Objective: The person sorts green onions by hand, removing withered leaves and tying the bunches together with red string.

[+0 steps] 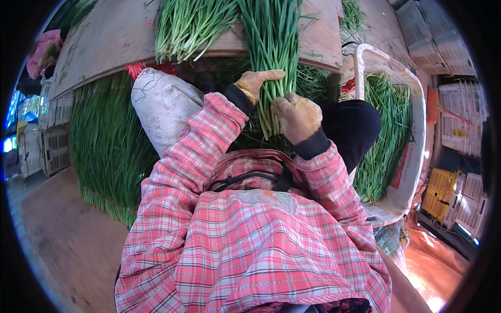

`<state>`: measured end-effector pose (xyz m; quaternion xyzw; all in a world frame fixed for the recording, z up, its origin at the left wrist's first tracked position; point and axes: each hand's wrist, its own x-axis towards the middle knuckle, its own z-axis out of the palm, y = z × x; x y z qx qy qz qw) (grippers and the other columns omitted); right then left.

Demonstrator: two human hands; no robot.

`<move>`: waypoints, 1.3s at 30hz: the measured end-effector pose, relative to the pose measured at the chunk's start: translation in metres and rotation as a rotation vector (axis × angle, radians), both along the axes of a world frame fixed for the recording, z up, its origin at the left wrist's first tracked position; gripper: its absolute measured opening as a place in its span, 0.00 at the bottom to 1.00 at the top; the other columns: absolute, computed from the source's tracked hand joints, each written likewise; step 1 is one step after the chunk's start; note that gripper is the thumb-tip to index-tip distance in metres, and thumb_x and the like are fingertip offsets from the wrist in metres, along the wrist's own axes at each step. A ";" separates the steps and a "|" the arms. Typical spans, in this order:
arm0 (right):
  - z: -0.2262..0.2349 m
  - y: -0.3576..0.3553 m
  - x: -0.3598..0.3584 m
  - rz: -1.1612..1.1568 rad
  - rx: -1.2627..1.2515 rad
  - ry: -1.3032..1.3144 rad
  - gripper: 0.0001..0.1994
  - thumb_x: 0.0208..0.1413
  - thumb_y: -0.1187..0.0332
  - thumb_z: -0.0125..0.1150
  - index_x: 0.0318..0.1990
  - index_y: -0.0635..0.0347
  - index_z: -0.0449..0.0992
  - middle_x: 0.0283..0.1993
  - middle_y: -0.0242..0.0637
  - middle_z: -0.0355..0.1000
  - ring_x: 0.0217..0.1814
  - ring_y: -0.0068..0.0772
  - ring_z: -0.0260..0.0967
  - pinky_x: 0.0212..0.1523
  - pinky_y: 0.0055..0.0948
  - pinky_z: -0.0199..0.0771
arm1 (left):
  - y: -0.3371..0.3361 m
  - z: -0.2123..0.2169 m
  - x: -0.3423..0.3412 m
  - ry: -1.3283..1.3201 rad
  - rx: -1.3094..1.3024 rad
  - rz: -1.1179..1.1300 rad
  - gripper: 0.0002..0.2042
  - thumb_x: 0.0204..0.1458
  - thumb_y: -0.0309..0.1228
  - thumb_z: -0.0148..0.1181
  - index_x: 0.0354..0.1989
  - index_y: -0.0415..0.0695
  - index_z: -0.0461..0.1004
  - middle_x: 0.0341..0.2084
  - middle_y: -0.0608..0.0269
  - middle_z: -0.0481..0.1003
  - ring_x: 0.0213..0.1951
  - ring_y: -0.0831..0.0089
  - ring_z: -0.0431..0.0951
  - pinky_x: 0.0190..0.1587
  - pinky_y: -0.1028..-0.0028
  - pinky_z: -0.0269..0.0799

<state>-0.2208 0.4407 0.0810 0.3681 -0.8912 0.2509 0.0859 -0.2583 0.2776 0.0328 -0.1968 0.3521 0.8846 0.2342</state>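
Observation:
A bunch of long green garlic chives (271, 47) reaches from the wooden board toward my lap, its pale stem ends hanging past the board's near edge. My left hand (255, 85), in a yellowish glove, is wrapped around the bunch from the left, thumb lying across the stems. Lower down, my right hand (299, 117), gloved alike, has its fingers bent in a pinch at the stem ends on the right side. Beside this bunch, a looser pile of chives (195, 28) lies on the board to the left.
The wooden board (104, 44) spans the far side. Chives stand stacked (107, 146) at my left. A white plastic basket (416, 156) at my right holds more chives. A patterned white cloth (162, 107) covers my left knee. Plastic crates (462, 117) line the far right.

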 end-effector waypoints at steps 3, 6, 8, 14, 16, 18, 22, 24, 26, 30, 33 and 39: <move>-0.001 0.013 0.007 0.096 -0.062 -0.074 0.03 0.44 0.68 0.58 0.27 0.54 0.75 0.21 0.37 0.66 0.22 0.42 0.67 0.21 0.38 0.66 | -0.003 -0.010 -0.001 -0.060 -0.102 0.026 0.11 0.45 0.26 0.63 0.38 0.39 0.75 0.31 0.57 0.78 0.30 0.65 0.79 0.38 0.67 0.76; -0.002 0.020 0.029 0.351 -0.347 -0.263 0.04 0.40 0.70 0.62 0.26 0.57 0.74 0.21 0.36 0.67 0.23 0.40 0.68 0.23 0.35 0.67 | -0.005 -0.019 -0.006 -0.092 -0.050 -0.007 0.11 0.46 0.27 0.62 0.38 0.38 0.75 0.30 0.56 0.78 0.30 0.64 0.79 0.37 0.64 0.77; 0.002 0.028 0.047 0.532 -0.044 -0.425 0.04 0.42 0.68 0.61 0.25 0.56 0.74 0.22 0.35 0.68 0.24 0.39 0.69 0.24 0.34 0.68 | -0.005 -0.020 -0.012 -0.102 0.032 -0.047 0.11 0.47 0.28 0.62 0.38 0.38 0.75 0.30 0.55 0.78 0.29 0.63 0.79 0.36 0.63 0.77; 0.007 0.046 0.055 0.476 0.243 -0.510 0.10 0.46 0.58 0.58 0.28 0.54 0.75 0.24 0.36 0.70 0.27 0.40 0.71 0.25 0.38 0.69 | -0.007 0.009 -0.012 -0.082 0.049 -0.051 0.10 0.48 0.30 0.61 0.37 0.39 0.75 0.28 0.55 0.78 0.28 0.63 0.79 0.34 0.63 0.78; 0.032 0.040 0.046 0.419 0.203 -0.522 0.11 0.45 0.57 0.60 0.28 0.54 0.75 0.24 0.37 0.70 0.26 0.40 0.71 0.24 0.38 0.69 | -0.008 0.002 -0.018 -0.098 0.019 -0.073 0.10 0.48 0.29 0.61 0.37 0.39 0.75 0.29 0.55 0.78 0.28 0.63 0.79 0.34 0.62 0.78; 0.043 0.028 0.034 0.207 0.102 -0.240 0.11 0.45 0.60 0.62 0.34 0.53 0.74 0.23 0.38 0.69 0.25 0.40 0.70 0.23 0.37 0.68 | -0.009 -0.005 -0.019 -0.093 0.050 -0.068 0.09 0.48 0.29 0.60 0.37 0.39 0.75 0.29 0.56 0.78 0.28 0.63 0.79 0.34 0.62 0.78; 0.031 0.008 0.002 -0.066 0.187 -0.093 0.14 0.45 0.63 0.62 0.40 0.55 0.74 0.25 0.39 0.67 0.26 0.42 0.69 0.26 0.37 0.67 | -0.005 -0.003 -0.019 -0.020 0.106 -0.060 0.09 0.48 0.27 0.60 0.38 0.40 0.74 0.30 0.57 0.78 0.29 0.64 0.79 0.36 0.64 0.77; 0.015 0.003 -0.002 -0.073 0.216 -0.077 0.13 0.45 0.64 0.60 0.40 0.55 0.74 0.26 0.39 0.69 0.27 0.42 0.70 0.26 0.38 0.68 | -0.003 0.001 -0.019 -0.040 -0.022 -0.016 0.09 0.48 0.26 0.61 0.38 0.40 0.75 0.30 0.57 0.78 0.30 0.64 0.79 0.36 0.65 0.77; 0.007 -0.002 0.001 -0.101 0.259 -0.137 0.12 0.45 0.65 0.60 0.38 0.55 0.75 0.27 0.40 0.69 0.27 0.42 0.70 0.26 0.38 0.69 | -0.007 -0.005 -0.019 -0.030 -0.094 0.027 0.09 0.47 0.26 0.61 0.38 0.40 0.75 0.30 0.58 0.78 0.30 0.65 0.79 0.36 0.65 0.77; -0.006 0.004 0.006 -0.093 -0.060 -0.088 0.08 0.45 0.65 0.60 0.34 0.55 0.76 0.26 0.37 0.70 0.27 0.42 0.70 0.26 0.36 0.70 | -0.012 -0.029 -0.025 -0.022 -0.268 0.074 0.11 0.46 0.27 0.63 0.37 0.38 0.75 0.31 0.58 0.77 0.28 0.66 0.79 0.34 0.66 0.77; 0.012 -0.008 0.004 -0.142 0.019 -0.011 0.08 0.44 0.68 0.60 0.34 0.54 0.75 0.26 0.37 0.70 0.26 0.41 0.70 0.26 0.36 0.69 | -0.003 -0.013 -0.022 -0.007 -0.195 0.064 0.11 0.44 0.27 0.65 0.37 0.38 0.75 0.31 0.59 0.77 0.30 0.67 0.78 0.36 0.66 0.75; -0.010 -0.012 -0.011 -0.128 -0.059 -0.002 0.06 0.41 0.74 0.60 0.30 0.57 0.73 0.26 0.38 0.70 0.26 0.41 0.71 0.25 0.33 0.70 | 0.002 0.002 -0.015 0.083 -0.264 0.120 0.15 0.41 0.27 0.68 0.37 0.37 0.76 0.32 0.60 0.77 0.32 0.71 0.77 0.39 0.69 0.73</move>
